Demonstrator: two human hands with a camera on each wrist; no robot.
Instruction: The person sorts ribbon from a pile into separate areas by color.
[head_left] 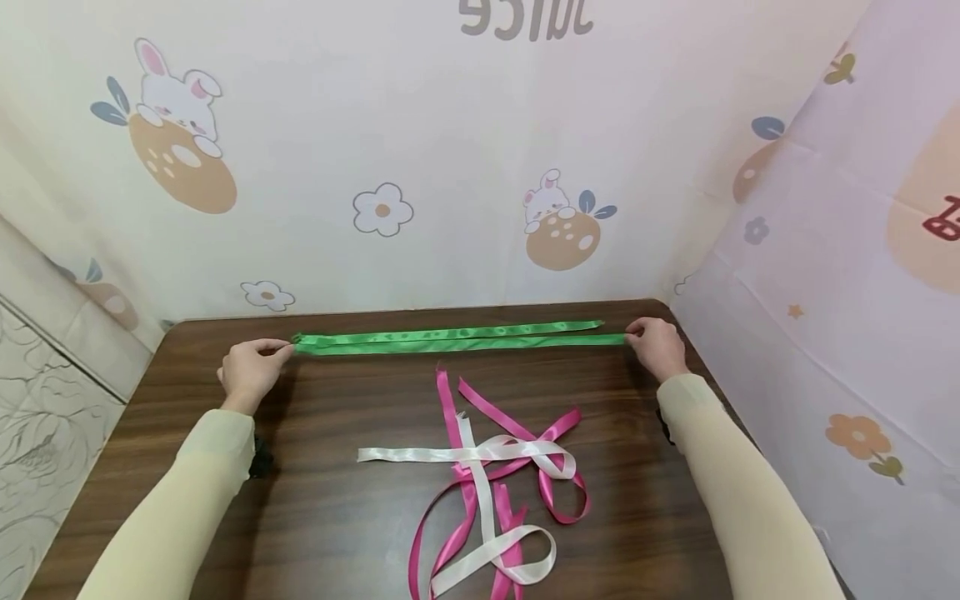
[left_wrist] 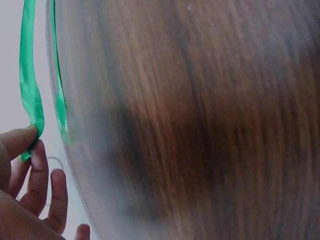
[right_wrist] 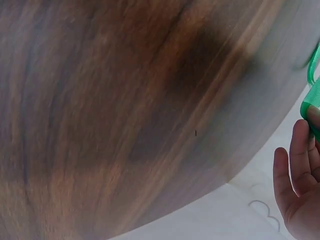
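Observation:
A green ribbon (head_left: 480, 343) stretches nearly straight between my two hands near the table's far edge. My left hand (head_left: 253, 367) pinches its left end between thumb and fingertip; in the left wrist view the ribbon (left_wrist: 27, 65) is a little crumpled at the grip. At the other end, my right hand (head_left: 657, 348) pinches the ribbon (right_wrist: 312, 97), partly cut off by the frame in the right wrist view. Just behind it, a second green strip (head_left: 525, 330) runs almost parallel. In the head view I cannot tell whether both strips join at the left.
Loose pink ribbons (head_left: 486, 402) and white ribbons (head_left: 412, 455) lie looped and crossing each other on the dark wooden table (head_left: 330, 517), nearer to me. A patterned curtain (head_left: 465, 258) hangs right behind the table and along its right side.

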